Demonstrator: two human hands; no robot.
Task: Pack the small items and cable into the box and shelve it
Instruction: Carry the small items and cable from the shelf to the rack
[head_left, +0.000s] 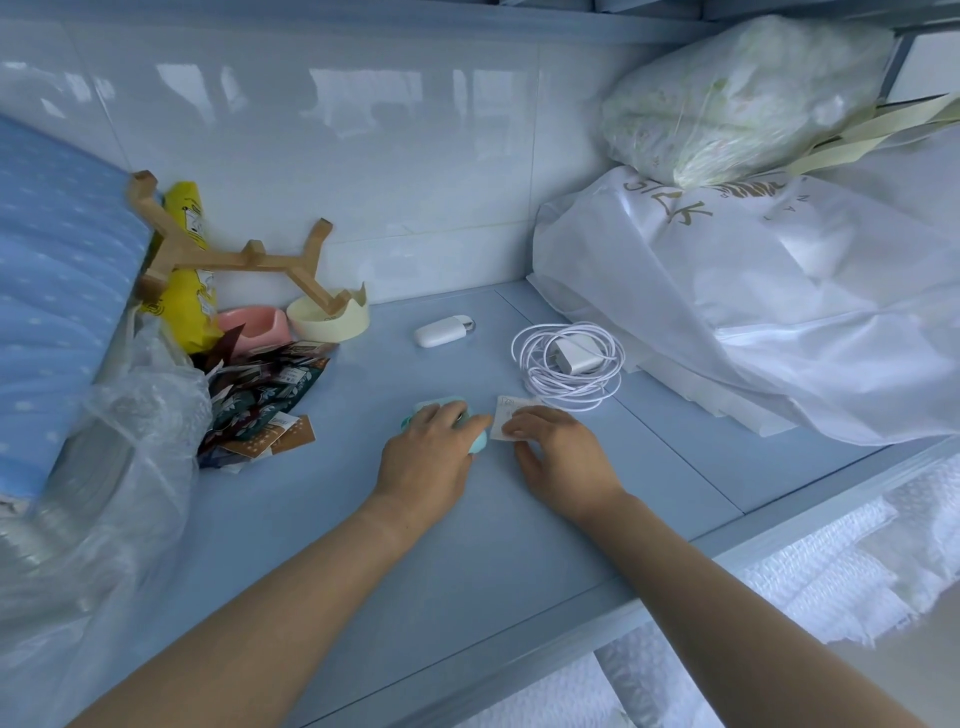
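Down on the pale blue shelf (363, 519), both hands work side by side near the middle. The left hand (426, 457) lies palm down over a small teal box (480, 441), fingers curled around it so that only its far edge and right end show. The right hand (561, 457) rests just beside it, fingertips pressing a small white paper packet (506, 415) flat on the shelf, thumb held loose; it pins the packet but is not closed around it. The packet sits between the box and a coiled white cable (569, 364), whose loops ring a white charger plug (574, 353). Farther back, apart from the rest, lies a small white oval case (439, 330) with a loop at one end.

To the left are a heap of dark patterned sachets (260, 400), a pink dish (254, 325), a cream bowl (327, 314), a wooden rack (228, 249) leaning on the tiled wall, a yellow pouch (189, 270), crumpled clear plastic (119, 457) and a blue dotted cloth (52, 291). To the right, large white bags (753, 291) crowd the corner, a bundle in clear wrap (737, 98) on top.
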